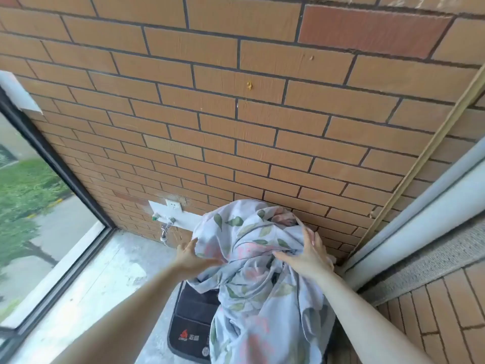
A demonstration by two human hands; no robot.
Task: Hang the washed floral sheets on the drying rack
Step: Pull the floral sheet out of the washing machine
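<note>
A bunched pale grey floral sheet (252, 258) with green leaves and pink blooms is held up in front of me, its lower part hanging down over a dark appliance. My left hand (190, 254) presses against the sheet's left side with fingers spread. My right hand (305, 254) grips the bundle from the right, fingers wrapped into the folds. No drying rack is in view.
A brick wall (236, 114) fills the view ahead, with a white socket plate (173, 206) and a tap (165, 224) low on it. A large window (39, 206) runs along the left. A black appliance (191, 329) sits below the sheet. A pale frame (420, 219) slants at right.
</note>
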